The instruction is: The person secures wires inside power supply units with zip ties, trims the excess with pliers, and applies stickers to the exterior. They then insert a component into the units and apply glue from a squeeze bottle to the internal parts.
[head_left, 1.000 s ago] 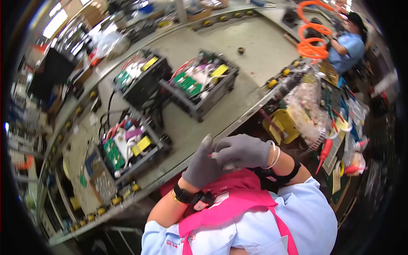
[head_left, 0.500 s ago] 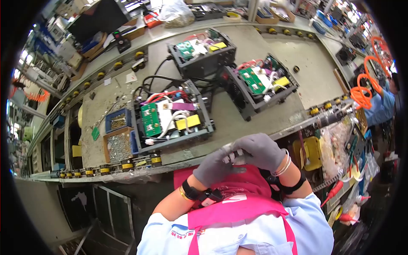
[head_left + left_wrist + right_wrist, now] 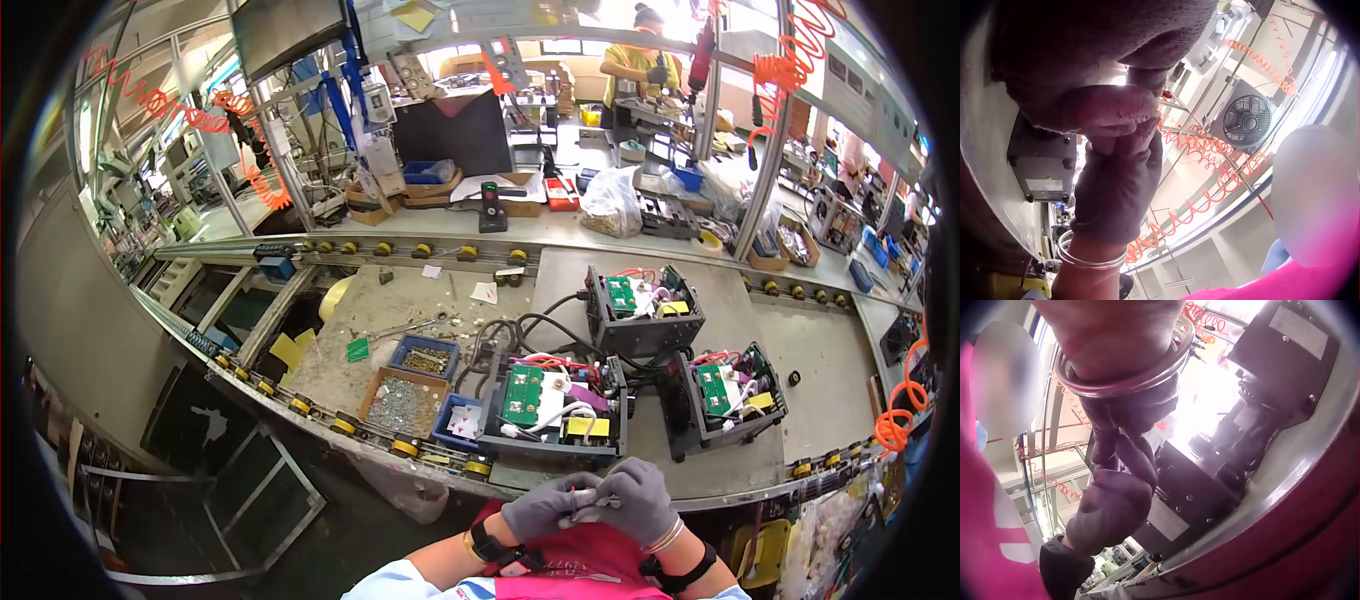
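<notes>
Both hands wear grey gloves and meet in front of the pink apron at the bench's front edge. My left hand point(image 3: 545, 508) has curled fingers against those of my right hand point(image 3: 640, 498). A small reddish-white bit point(image 3: 580, 491) shows between the fingertips; I cannot tell whether it is a held thing or part of a glove. In the left wrist view the right hand point(image 3: 1113, 194) reaches up to the left fingers. The nearest open-topped electronic unit point(image 3: 555, 405), with a green circuit board, white wires and a yellow label, stands just beyond the hands.
Two similar units point(image 3: 645, 310) point(image 3: 725, 395) stand farther right, with black cables among them. Left of the nearest one are a cardboard box of small metal parts point(image 3: 405, 400), a blue bin of brass-coloured parts point(image 3: 425, 356) and another blue bin point(image 3: 458, 420). Rollers point(image 3: 403, 447) line the bench edge.
The head view has swung left and up, so the bench and units appear lower and further right. The hands stay together, their fingers slightly shifted.
</notes>
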Demonstrator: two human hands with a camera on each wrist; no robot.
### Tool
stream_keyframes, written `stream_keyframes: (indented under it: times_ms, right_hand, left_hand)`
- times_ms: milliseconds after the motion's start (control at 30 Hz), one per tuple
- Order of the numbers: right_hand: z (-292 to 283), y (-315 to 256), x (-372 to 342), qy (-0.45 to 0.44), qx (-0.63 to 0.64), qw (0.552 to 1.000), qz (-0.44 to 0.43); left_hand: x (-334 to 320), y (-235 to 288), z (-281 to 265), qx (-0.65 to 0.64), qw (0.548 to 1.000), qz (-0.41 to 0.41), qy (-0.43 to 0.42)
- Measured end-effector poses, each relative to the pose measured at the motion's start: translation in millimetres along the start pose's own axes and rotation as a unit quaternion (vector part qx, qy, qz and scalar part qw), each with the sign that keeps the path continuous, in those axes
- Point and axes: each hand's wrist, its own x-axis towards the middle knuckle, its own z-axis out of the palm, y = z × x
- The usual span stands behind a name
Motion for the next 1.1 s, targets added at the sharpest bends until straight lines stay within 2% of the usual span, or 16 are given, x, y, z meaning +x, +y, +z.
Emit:
stream_keyframes:
  times_ms: [100,133,233,267,367,500,600,833,967,1033,1100]
  right_hand:
    - [3,-7,17,-0.029,0.012,0.999,0.002]
    - [0,-9,27,-0.029,0.106,0.993,0.036]
    - [1,-11,57,-0.018,0.147,0.984,0.097]
    - [8,-3,66,-0.031,0.134,0.99,0.031]
    - [33,-9,92,-0.091,-0.002,0.996,-0.022]
    - [60,-6,95,-0.154,-0.074,0.985,0.012]
    - [61,-5,100,-0.155,-0.027,0.984,0.083]
    - [71,7,101,-0.124,0.045,0.984,0.117]
    - [78,13,97,-0.034,0.102,0.987,0.115]
    - [78,10,96,-0.053,0.14,0.979,0.139]
    - [76,6,95,-0.078,0.143,0.969,0.187]
  left_hand:
    - [-21,7,3,0.071,0.992,0.048,0.098]
    - [-29,12,15,0.099,0.979,0.101,0.145]
    - [-57,41,34,0.18,0.946,0.173,0.204]
    - [-61,45,35,0.213,0.919,0.211,0.254]
    - [-75,65,31,0.272,0.846,0.313,0.335]
    - [-83,90,30,0.3,0.785,0.322,0.435]
    - [-81,97,12,0.329,0.778,0.332,0.419]
    - [-69,104,-1,0.294,0.804,0.333,0.395]
    - [-68,107,-4,0.3,0.815,0.316,0.381]
    - [-66,108,-1,0.286,0.828,0.312,0.368]
    - [-61,109,4,0.328,0.809,0.307,0.378]
